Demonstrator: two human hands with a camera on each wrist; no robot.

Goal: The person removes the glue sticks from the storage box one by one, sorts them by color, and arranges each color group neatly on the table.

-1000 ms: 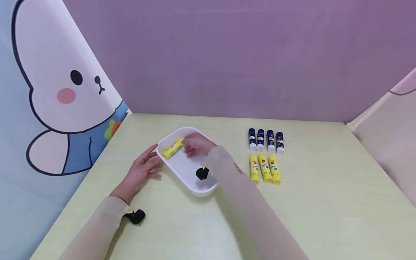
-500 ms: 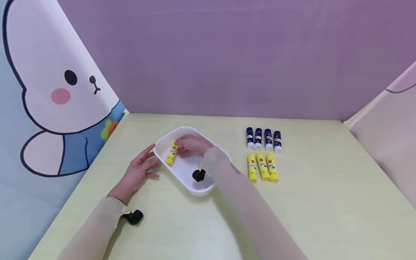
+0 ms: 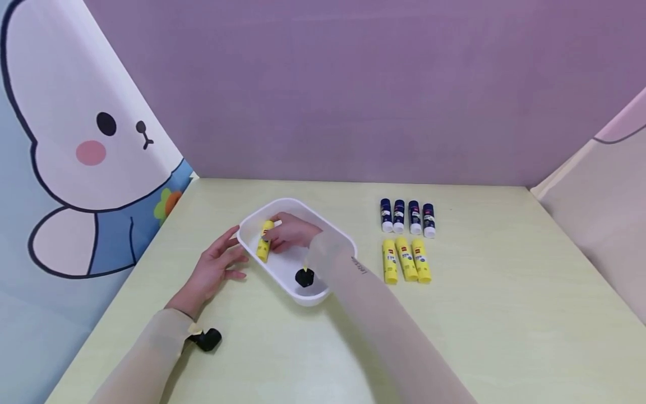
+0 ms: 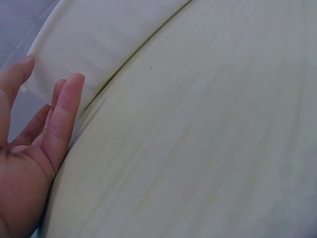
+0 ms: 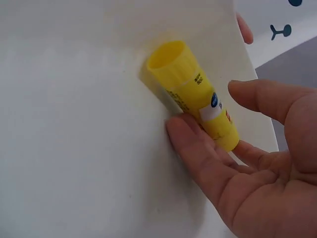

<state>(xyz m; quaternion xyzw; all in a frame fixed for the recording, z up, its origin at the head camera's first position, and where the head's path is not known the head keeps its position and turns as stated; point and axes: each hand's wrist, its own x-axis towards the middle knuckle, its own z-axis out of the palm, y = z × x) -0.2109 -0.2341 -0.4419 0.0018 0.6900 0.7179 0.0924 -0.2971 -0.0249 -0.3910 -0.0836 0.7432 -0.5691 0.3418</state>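
Observation:
A yellow glue stick (image 3: pixel 264 242) lies at the left end inside a white plastic tray (image 3: pixel 348 241). My right hand (image 3: pixel 292 230) reaches into the tray beside it. In the right wrist view, the fingers (image 5: pixel 198 153) lie along and under the glue stick, while the thumb (image 5: pixel 252 96) stands a little apart from its other side. The stick's open-looking round end faces up and left there. My left hand (image 3: pixel 214 269) rests at the tray's left corner, one fingertip at the rim and the other fingers loosely spread; the left wrist view shows it against the tray's outer wall (image 4: pixel 94 44).
Right of the tray, three yellow glue sticks (image 3: pixel 406 259) lie side by side. Behind them is a row of several dark blue glue sticks with white ends (image 3: pixel 398 216). A purple backdrop (image 3: pixel 353 95) rises at the table's far edge, and a cartoon-printed sheet (image 3: pixel 65 140) stands at the left.
The glue stick in the tray has turned from slanting to nearly lengthwise from me. My right hand has moved from its far end left and nearer, to its middle. My left hand stays at the corner.

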